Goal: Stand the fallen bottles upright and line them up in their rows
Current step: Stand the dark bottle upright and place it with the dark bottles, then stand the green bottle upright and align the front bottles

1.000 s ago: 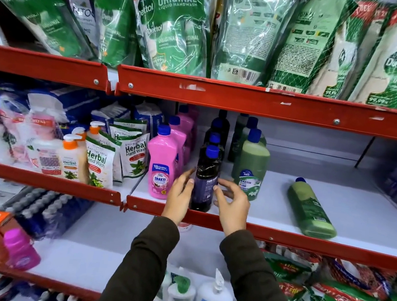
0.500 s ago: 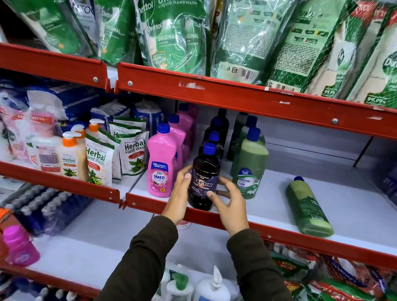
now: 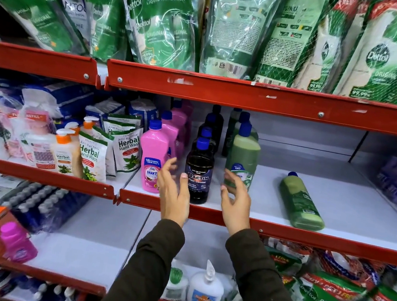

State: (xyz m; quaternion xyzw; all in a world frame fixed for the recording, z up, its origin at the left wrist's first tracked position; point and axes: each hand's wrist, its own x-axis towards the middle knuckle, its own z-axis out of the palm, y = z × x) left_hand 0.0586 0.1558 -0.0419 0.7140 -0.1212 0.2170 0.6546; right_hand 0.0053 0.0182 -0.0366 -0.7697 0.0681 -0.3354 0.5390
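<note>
Bottles fill the middle shelf (image 3: 351,201) in the head view, three rows running front to back, all capped in blue. At the front of the centre row a dark bottle (image 3: 198,175) stands upright, its label reading "Bactin Floor Cleaner". At its 9 o'clock stands a pink bottle (image 3: 152,159) marked "Shakti", and at its 3 o'clock a green bottle (image 3: 242,159), also upright. Well off at 3 o'clock from that row, a second green bottle, the fallen one (image 3: 302,202), lies on its side, cap toward the back, base near the front lip.

White shelf boards sit behind red metal front rails (image 3: 268,100). Green handwash pouches (image 3: 158,18) crowd the shelf above; herbal handwash packs (image 3: 91,159) and pump bottles sit at 9 o'clock. Pump bottles and packets lie on the shelf below.

Both hands, in dark sleeves, flank the dark bottle with fingers loosely spread, holding nothing. One left hand (image 3: 174,192) fingertip seems to meet the bottle's left edge; motion blur leaves contact unclear. Right hand (image 3: 235,200) hovers apart at its 3 o'clock, overlapping the upright green bottle's base.
</note>
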